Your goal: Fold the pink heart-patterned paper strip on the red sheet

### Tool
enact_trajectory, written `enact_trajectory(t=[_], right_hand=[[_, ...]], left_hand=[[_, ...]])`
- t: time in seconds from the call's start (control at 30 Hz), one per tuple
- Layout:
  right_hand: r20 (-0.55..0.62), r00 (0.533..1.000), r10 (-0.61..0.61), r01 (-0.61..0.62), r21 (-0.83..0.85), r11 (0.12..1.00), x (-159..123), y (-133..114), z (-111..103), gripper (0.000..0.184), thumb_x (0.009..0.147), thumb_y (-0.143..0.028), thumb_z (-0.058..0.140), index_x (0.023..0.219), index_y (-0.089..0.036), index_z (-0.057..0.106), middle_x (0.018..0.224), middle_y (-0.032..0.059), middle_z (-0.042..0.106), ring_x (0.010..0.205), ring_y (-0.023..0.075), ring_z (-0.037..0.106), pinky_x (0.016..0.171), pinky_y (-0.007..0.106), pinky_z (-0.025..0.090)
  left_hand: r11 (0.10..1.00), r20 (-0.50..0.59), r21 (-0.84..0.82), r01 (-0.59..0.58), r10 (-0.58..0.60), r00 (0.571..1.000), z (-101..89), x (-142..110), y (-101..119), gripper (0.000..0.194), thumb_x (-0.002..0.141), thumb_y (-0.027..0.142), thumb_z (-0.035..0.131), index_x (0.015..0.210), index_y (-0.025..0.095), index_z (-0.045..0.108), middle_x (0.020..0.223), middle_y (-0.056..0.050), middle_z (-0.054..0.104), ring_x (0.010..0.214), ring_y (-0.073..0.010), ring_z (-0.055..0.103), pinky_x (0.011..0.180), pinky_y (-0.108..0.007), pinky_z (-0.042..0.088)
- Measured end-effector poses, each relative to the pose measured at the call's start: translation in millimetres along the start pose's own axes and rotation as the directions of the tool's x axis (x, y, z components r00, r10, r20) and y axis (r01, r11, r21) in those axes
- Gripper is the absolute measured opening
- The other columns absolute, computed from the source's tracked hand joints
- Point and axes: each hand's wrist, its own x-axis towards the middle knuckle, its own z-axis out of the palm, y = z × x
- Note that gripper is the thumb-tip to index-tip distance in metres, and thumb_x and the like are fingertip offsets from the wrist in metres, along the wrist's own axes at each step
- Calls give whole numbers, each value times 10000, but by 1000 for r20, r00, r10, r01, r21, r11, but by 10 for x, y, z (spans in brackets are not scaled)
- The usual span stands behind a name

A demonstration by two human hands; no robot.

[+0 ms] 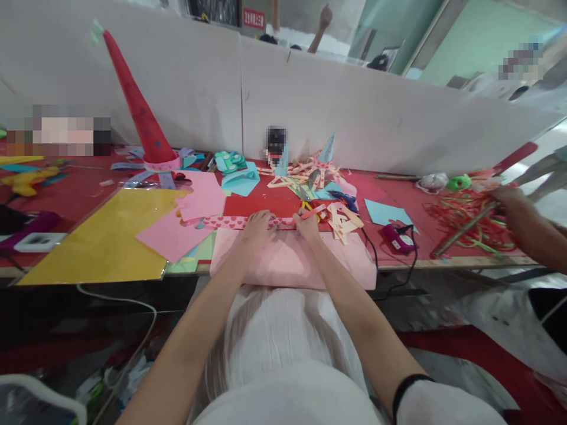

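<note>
My left hand (259, 227) lies with fingers stretched over a pink strip with red hearts (221, 222), pressing it against a red sheet (248, 206). At the strip's right end, my right hand (308, 225) is closed around a slim pink pen-like thing (315, 211). Its tip is hidden by the fingers. Under my wrists, a pale pink sheet (292, 260) hangs over the table's front edge. Just right of my right hand are yellow scissor-like handles (325, 216) and a pile of cream paper strips (343, 222).
At left, a tall red paper cone (140, 112) stands behind a yellow sheet (110, 236) and pink paper (204, 195). Small blue cones (326, 150) stand at the back. On the right are a purple device (398, 238) with a cord and another person's hand (509, 203) holding a stick (465, 229).
</note>
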Motion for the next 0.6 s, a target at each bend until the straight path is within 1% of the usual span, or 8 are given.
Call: enact_trajectory(t=[0.1, 0.23, 0.4, 0.6], right_hand=[[5, 1000, -14, 14, -9, 1000, -8, -8, -1, 228, 682, -265, 475, 535, -237, 302, 449, -67, 338, 494, 118, 391, 500, 234, 298], [-2, 999, -37, 37, -35, 999, -32, -46, -14, 236, 680, -266, 471, 529, -236, 292, 457, -67, 327, 501, 114, 380, 513, 235, 299], [-21, 997, -68, 66, -79, 995, -45, -69, -23, 229, 675, -276, 457, 525, -235, 289, 468, -62, 321, 520, 116, 369, 528, 237, 297], [-44, 996, -75, 69, -126, 990, -53, -81, -26, 245, 687, -275, 453, 519, -231, 279, 471, -65, 311, 517, 112, 345, 545, 243, 282]], left_hand=[[1000, -3, -1, 2, -2, 1000, 7, -1, -4, 257, 853, 238, 542, 1100, 204, 604, 1310, -85, 556, 1247, -216, 478, 1072, -352, 333], [1000, 10, -2, -9, 9, 1000, 5, 5, -8, 271, 853, 233, 543, 1111, 176, 601, 1315, -104, 551, 1252, -219, 472, 1075, -351, 329], [1000, 12, -9, -5, 5, 1000, 18, 19, -23, 270, 852, 235, 542, 1115, 210, 597, 1308, -80, 557, 1254, -220, 470, 1069, -366, 333], [1000, -2, -16, -7, 7, 1000, 43, 22, -47, 263, 860, 256, 538, 1110, 204, 600, 1307, -90, 555, 1243, -226, 480, 1055, -364, 348]])
